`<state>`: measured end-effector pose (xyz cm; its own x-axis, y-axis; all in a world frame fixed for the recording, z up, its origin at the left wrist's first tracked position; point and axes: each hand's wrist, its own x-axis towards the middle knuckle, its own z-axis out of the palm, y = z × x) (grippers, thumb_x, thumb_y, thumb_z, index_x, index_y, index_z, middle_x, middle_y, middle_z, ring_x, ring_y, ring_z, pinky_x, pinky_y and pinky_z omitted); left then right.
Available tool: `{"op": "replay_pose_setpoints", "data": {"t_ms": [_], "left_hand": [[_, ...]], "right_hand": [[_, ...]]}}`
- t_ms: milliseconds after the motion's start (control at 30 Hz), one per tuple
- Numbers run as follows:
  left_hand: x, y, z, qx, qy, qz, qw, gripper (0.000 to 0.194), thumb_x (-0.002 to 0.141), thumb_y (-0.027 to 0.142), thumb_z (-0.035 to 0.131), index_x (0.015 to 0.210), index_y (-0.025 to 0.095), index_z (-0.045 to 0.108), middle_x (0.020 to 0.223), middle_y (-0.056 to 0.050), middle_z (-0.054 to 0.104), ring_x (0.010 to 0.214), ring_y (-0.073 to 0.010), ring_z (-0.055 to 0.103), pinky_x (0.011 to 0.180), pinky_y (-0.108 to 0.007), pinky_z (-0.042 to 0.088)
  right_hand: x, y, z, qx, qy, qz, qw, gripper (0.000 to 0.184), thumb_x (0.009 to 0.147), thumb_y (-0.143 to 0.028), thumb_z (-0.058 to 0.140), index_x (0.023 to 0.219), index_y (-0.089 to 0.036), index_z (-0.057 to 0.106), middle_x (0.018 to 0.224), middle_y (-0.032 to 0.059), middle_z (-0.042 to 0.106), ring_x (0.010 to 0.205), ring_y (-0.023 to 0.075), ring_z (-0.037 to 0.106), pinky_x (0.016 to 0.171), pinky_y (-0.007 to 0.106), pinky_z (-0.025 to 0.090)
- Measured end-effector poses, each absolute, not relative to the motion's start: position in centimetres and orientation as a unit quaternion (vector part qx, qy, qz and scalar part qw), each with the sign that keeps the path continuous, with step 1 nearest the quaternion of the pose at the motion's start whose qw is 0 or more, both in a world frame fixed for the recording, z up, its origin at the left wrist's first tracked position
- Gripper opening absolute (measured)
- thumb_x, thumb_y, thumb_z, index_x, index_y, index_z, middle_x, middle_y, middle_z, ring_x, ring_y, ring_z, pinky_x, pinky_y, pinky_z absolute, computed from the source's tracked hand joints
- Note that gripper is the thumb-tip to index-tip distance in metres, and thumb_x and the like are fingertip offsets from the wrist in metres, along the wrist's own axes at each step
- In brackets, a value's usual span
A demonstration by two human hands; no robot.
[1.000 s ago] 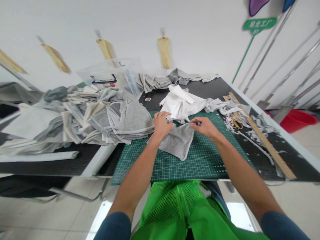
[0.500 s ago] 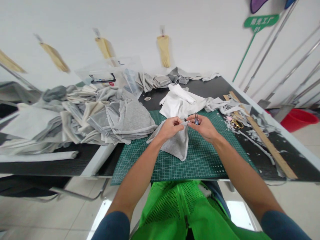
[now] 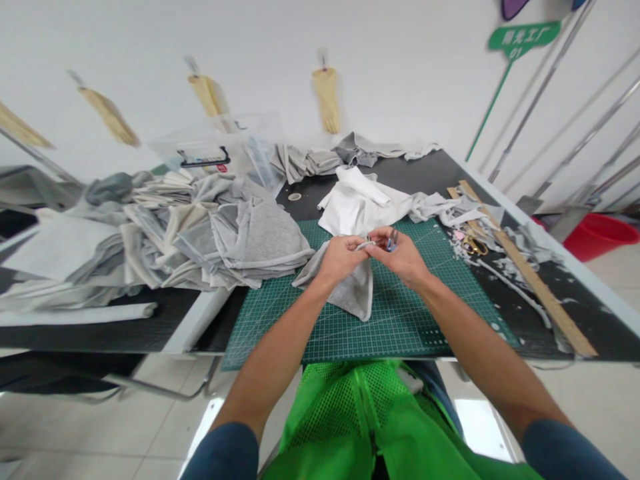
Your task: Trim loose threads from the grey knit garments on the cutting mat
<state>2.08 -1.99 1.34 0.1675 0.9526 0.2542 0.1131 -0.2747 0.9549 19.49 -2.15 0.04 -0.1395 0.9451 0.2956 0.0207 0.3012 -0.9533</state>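
Note:
A piece of grey cloth (image 3: 351, 293) hangs from my fingers over the green cutting mat (image 3: 400, 320). My left hand (image 3: 341, 257) is closed, pinching the upper edge of this cloth. Close beside it, my right hand (image 3: 399, 255) pinches the same edge between thumb and fingers. Small blue-handled thread snips (image 3: 393, 241) are tucked in the right hand, their metal tip pointing up; fingers partly cover them. White cloth (image 3: 363, 207) lies crumpled just beyond both hands.
Stacked grey and cream cloth (image 3: 250, 233) fills the left side, before a clear plastic box (image 3: 200, 143). At the right lie a wooden ruler (image 3: 540, 287), gold-handled scissors (image 3: 475, 247) and fabric scraps (image 3: 505, 267). A red bucket (image 3: 600, 233) stands beyond the table edge.
My right hand has shifted slightly left and closer to my left hand. The snips have tilted, and the pinched cloth edge is more covered by my fingers.

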Motion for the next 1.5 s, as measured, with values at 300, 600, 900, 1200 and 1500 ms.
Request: {"op": "replay_pose_setpoints", "data": {"t_ms": [300, 600, 900, 1200, 1500], "left_hand": [[1.3, -1.4, 0.8, 0.6, 0.416, 0.499, 0.466, 0.022, 0.073, 0.038, 0.086, 0.073, 0.018, 0.077, 0.063, 0.001, 0.064, 0.059, -0.0124, 0.05, 0.06, -0.028, 0.036], [1.4, -1.3, 0.6, 0.596, 0.425, 0.511, 0.449, 0.026, 0.079, 0.036, 0.077, 0.062, 0.019, 0.066, 0.06, 0.002, 0.056, 0.06, -0.0126, 0.045, 0.06, -0.029, 0.033], [1.8, -1.6, 0.4, 0.572, 0.397, 0.566, 0.441, 0.034, 0.069, 0.036, 0.087, 0.06, 0.018, 0.06, 0.091, -0.005, 0.078, 0.077, -0.0157, 0.063, 0.072, -0.03, 0.048], [2.0, -1.6, 0.7, 0.483, 0.362, 0.62, 0.501, 0.044, 0.064, 0.03, 0.093, 0.066, 0.019, 0.051, 0.09, -0.001, 0.075, 0.073, -0.0121, 0.062, 0.071, -0.028, 0.05], [2.1, -2.0, 1.1, 0.501, 0.365, 0.621, 0.48, 0.053, 0.068, 0.042, 0.093, 0.072, 0.021, 0.045, 0.087, -0.002, 0.076, 0.078, -0.0145, 0.069, 0.079, -0.032, 0.055]], "right_hand": [[20.4, -2.0, 0.8, -0.378, -0.58, 0.506, 0.515, 0.046, 0.072, -0.059, 0.093, 0.087, -0.018, 0.079, 0.068, -0.0012, 0.061, 0.065, 0.0134, 0.047, 0.061, 0.031, 0.037], [20.5, -2.0, 0.6, -0.354, -0.573, 0.547, 0.497, 0.048, 0.073, -0.061, 0.093, 0.092, -0.019, 0.08, 0.072, 0.0001, 0.062, 0.067, 0.0143, 0.05, 0.057, 0.029, 0.035], [20.2, -2.1, 0.5, -0.382, -0.592, 0.492, 0.511, 0.045, 0.08, -0.064, 0.086, 0.091, -0.021, 0.075, 0.067, -0.0017, 0.057, 0.063, 0.0148, 0.049, 0.058, 0.031, 0.039], [20.3, -1.9, 0.0, -0.405, -0.661, 0.381, 0.504, 0.049, 0.093, -0.059, 0.074, 0.123, -0.021, 0.068, 0.111, 0.0084, 0.075, 0.094, 0.0224, 0.066, 0.089, 0.039, 0.053], [20.2, -2.2, 0.3, -0.428, -0.705, 0.293, 0.484, 0.043, 0.099, -0.056, 0.065, 0.12, -0.022, 0.078, 0.119, 0.0105, 0.081, 0.1, 0.0281, 0.072, 0.094, 0.043, 0.056]]}}
